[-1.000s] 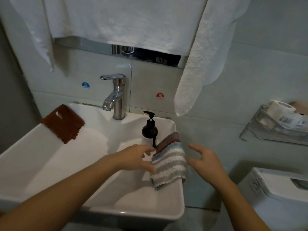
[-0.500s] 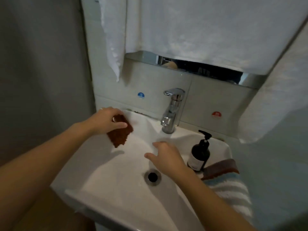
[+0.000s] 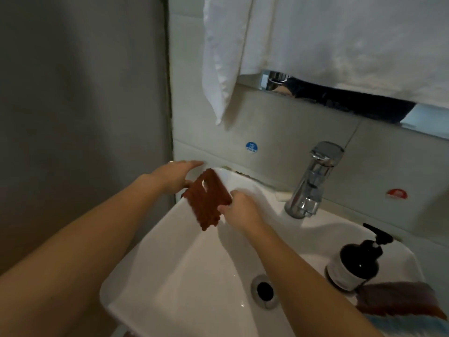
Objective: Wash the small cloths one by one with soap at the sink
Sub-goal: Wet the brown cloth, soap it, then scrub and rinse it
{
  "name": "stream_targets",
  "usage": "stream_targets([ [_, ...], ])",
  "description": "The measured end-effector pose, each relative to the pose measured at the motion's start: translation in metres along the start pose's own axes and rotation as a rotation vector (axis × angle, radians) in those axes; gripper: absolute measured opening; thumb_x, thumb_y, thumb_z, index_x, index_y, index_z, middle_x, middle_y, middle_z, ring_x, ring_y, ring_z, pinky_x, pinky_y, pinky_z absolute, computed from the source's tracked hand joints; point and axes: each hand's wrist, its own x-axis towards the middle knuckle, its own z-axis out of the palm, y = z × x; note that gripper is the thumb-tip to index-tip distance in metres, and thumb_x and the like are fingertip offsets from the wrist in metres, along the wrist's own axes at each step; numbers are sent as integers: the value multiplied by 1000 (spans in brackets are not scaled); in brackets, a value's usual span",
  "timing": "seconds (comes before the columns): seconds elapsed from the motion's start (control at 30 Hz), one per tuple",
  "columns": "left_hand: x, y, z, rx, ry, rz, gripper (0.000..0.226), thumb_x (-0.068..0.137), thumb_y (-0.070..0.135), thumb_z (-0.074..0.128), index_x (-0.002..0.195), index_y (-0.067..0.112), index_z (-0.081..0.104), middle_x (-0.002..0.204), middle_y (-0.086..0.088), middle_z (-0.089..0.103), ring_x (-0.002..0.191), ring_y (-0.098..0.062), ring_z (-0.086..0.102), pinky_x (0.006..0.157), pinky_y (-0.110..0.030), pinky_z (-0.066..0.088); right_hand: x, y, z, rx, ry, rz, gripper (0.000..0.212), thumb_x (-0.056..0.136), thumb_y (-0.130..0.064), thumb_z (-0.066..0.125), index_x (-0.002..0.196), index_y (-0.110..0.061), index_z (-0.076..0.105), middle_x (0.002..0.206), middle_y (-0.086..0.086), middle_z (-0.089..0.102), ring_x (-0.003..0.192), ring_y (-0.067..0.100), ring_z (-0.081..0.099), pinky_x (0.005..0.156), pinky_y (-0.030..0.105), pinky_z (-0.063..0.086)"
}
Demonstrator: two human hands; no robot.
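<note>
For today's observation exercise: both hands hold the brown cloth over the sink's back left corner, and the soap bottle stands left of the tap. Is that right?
Not quite. In the head view the soap bottle stands right of the tap, not left. Both hands, left and right, do hold the brown cloth over the sink's back left corner.

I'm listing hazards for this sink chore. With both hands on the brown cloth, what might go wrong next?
The brown cloth is held at the sink rim's edge by the left hand and right hand; a loose grip might drop it outside. The right forearm, moving toward the faucet, may knock the soap bottle.
</note>
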Motion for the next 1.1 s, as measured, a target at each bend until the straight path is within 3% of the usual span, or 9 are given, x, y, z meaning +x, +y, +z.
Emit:
stream_targets([
  [0.13,10,0,0,-29,-43,110,76,90,17,67,152,35,25,152,-6,41,136,-27,42,112,-36,35,16,-8,9,41,48,23,27,93,-28,63,113,-12,57,108,8,66,100,26,62,81,32,48],
  [0.27,14,1,0,-149,-45,129,65,89,12,67,145,32,42,145,1,49,132,-18,46,110,-33,38,26,-16,12,-2,75,46,24,96,-27,60,111,-8,59,106,9,66,97,26,63,73,27,41],
  [0.43,11,-2,0,-245,-23,112,29,86,8,67,109,24,60,123,2,60,120,-20,53,103,-37,43,31,-23,16,-32,100,57,15,96,-16,56,102,-6,67,101,11,69,90,26,64,69,25,41],
  [0.57,1,0,-7,-296,-44,96,34,81,-3,61,80,29,52,97,-3,64,96,-28,64,85,-40,53,23,-24,15,4,98,52,11,93,-10,50,91,-10,60,88,6,62,74,19,54,64,27,40],
  [0.67,-9,4,-17,-306,-36,74,32,82,-1,63,82,29,53,81,1,66,76,-22,63,69,-30,52,12,-17,5,56,116,30,4,92,-15,46,93,-13,50,83,2,54,71,17,50,58,29,35],
  [0.77,-22,13,-34,-354,-43,39,21,83,11,72,92,26,60,80,4,68,71,-15,63,70,-29,53,-3,-3,-7,118,116,19,5,93,-16,44,96,-13,45,81,3,53,68,16,47,55,30,33],
  [0.87,-36,29,-50,-379,-84,63,25,81,16,78,96,26,60,83,-2,69,70,-15,60,70,-29,51,-23,10,-19,147,184,-8,2,91,-15,46,92,-13,46,82,6,55,73,23,51,61,32,36],
  [1.0,-53,62,-52,-356,-211,90,31,77,14,82,98,23,61,80,4,68,65,-8,61,62,-18,50,-56,31,-32,209,166,17,4,93,-16,45,90,-17,43,79,5,55,70,22,50,57,31,36],
  [1.1,-63,82,-38,-361,-390,70,36,75,13,83,101,23,61,87,2,68,72,-13,65,64,-23,53,-85,52,-39,271,119,1,8,93,-13,46,87,-18,43,72,2,50,62,15,46,51,26,35],
])
